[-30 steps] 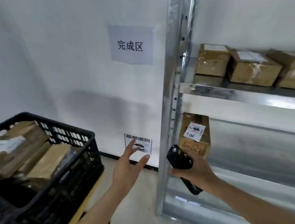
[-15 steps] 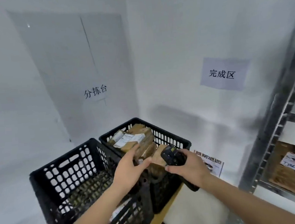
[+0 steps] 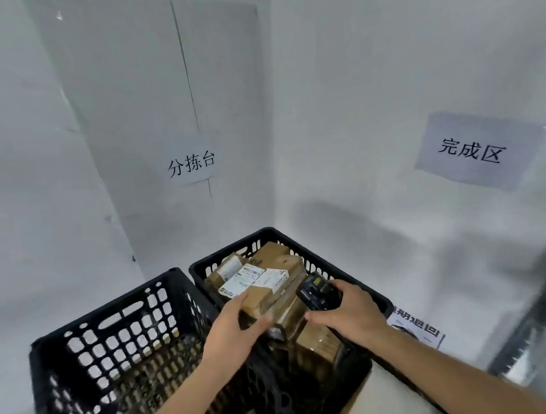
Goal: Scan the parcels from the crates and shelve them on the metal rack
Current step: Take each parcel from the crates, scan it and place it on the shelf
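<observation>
Near crate (image 3: pixel 90 364), black and perforated, sits lower left; a labelled parcel corner shows at its bottom edge. Left hand (image 3: pixel 233 332) reaches over the divide into the far crate (image 3: pixel 350 277), thumb and fingers curled round the end of a brown parcel (image 3: pixel 260 302) lying on top of the pile (white labels on the boxes behind it). Right hand (image 3: pixel 350 315) grips a black scanner (image 3: pixel 317 293), held just beside that parcel. Beyond: white walls, two paper signs (image 3: pixel 192 162), a blurred rack post (image 3: pixel 539 322) at right edge.
</observation>
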